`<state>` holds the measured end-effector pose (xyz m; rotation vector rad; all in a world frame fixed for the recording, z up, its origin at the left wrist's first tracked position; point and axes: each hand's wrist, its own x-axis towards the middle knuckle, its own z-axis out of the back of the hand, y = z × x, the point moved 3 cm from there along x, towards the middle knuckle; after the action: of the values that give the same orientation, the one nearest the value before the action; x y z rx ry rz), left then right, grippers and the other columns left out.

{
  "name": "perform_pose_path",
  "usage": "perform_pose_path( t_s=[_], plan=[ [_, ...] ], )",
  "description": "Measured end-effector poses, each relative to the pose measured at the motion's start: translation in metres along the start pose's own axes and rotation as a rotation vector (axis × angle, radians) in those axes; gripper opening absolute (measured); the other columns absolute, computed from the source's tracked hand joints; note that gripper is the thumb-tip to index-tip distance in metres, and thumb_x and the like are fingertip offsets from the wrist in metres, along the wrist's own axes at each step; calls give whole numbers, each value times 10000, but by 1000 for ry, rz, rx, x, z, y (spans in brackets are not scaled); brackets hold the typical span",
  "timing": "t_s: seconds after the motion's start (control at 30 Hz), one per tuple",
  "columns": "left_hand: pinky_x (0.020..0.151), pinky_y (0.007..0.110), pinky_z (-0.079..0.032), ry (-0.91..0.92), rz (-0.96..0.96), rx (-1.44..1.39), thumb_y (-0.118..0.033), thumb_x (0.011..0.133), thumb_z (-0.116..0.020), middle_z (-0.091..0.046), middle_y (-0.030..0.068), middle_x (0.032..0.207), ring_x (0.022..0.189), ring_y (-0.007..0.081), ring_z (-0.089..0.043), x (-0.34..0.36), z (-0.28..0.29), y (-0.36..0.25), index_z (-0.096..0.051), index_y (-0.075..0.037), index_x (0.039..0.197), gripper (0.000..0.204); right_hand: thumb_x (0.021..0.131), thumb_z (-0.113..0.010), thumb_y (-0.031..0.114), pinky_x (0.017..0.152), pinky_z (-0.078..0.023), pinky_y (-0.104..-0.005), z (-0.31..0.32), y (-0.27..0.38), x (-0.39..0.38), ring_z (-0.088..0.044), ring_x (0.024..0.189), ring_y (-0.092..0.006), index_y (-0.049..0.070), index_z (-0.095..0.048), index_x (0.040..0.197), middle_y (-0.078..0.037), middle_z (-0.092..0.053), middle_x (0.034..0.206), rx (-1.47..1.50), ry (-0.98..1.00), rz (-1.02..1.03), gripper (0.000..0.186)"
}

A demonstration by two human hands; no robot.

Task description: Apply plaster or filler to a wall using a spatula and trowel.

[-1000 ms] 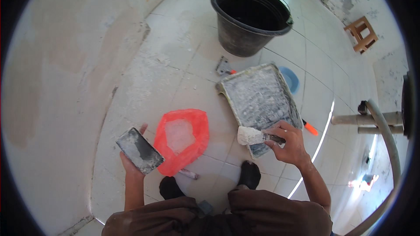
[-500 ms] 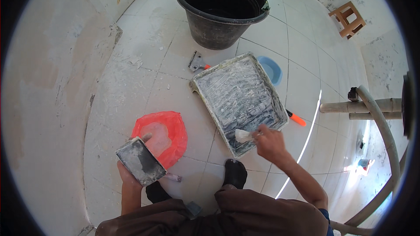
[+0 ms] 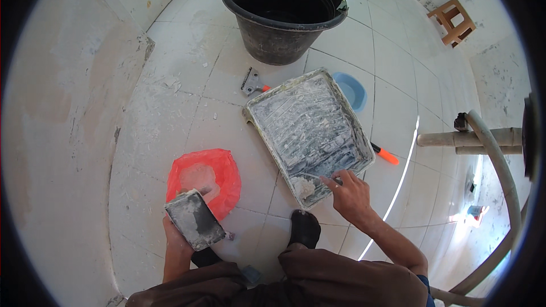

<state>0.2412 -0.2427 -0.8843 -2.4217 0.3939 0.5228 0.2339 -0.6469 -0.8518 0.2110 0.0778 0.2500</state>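
Note:
My left hand [image 3: 177,236] is closed around a dark rectangular plaster spreader [image 3: 196,222], its fingers mostly hidden beneath. White putty smears cover part of the spreader's face. My right hand [image 3: 350,196] grips a small putty knife [image 3: 338,181] at the near end of a paint tray [image 3: 274,149]. The knife's blade is hard to make out there. A lump of white putty [image 3: 303,187] lies in that corner of the tray, just left of my right fingers. White residue streaks the ribbed slope. Below the spreader a red plastic bag [image 3: 230,179] with whitish contents lies spread on the floor.
A large black bucket [image 3: 277,40] stands beyond the tray. Around the tray are a scraper [image 3: 250,82], a light blue bowl [image 3: 351,92] and an orange-and-black handle [image 3: 388,156]. Bamboo poles [image 3: 438,139] and a curved pipe [image 3: 500,170] stand right; a brown stool [image 3: 453,22] is farther off.
The putty that was on the knife's end now lies in the tray's near corner. My left hand and the spreader have shifted slightly right and nearer to me.

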Motion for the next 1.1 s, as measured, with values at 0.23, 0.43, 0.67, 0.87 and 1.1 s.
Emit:
perform_pose_path(
  t_s=[0.23, 0.43, 0.67, 0.87, 1.1],
  plan=[
    [879, 398, -584, 137, 81, 2, -296, 975, -440, -524, 281, 1422, 1072, 271, -667, 3, -38, 11, -552, -85, 1202, 328, 743, -645, -31, 603, -550, -394, 4, -4, -3, -654, 888, -245, 204, -753, 1141, -37, -611, 977, 39, 9, -84, 474],
    [858, 367, -582, 73, 210, -5, -297, 975, -419, -541, 274, 1412, 1033, 250, -668, 7, -38, 27, -554, -60, 1246, 384, 753, -654, -23, 579, -543, -399, -8, -9, -5, -680, 800, -265, 205, -761, 1140, -44, -612, 939, 101, 55, -104, 462],
    [837, 338, -589, 60, 269, 129, -366, 994, -378, -613, 171, 1353, 1021, 180, -671, 16, -44, 43, -558, -51, 1322, 489, 773, -683, 0, 595, -544, -422, -9, -12, -4, -675, 774, -285, 202, -765, 1144, -61, -603, 919, 58, 71, -139, 430],
    [811, 363, -607, -3, 342, 52, -360, 1003, -359, -628, 158, 1329, 976, 203, -693, 11, -40, 56, -556, -39, 1348, 511, 792, -794, 81, 736, -546, -345, -5, -36, 0, -690, 804, -258, 116, -735, 1210, -114, -693, 961, 574, -77, -472, 424],
    [834, 380, -605, 24, 356, 85, -340, 1003, -347, -659, 148, 1281, 997, 223, -697, 8, -34, 67, -554, -13, 1359, 526, 775, -784, 10, 712, -527, -293, 9, -30, -7, -682, 842, -215, 50, -724, 1159, -103, -693, 911, 616, -183, -419, 390]
  ],
)
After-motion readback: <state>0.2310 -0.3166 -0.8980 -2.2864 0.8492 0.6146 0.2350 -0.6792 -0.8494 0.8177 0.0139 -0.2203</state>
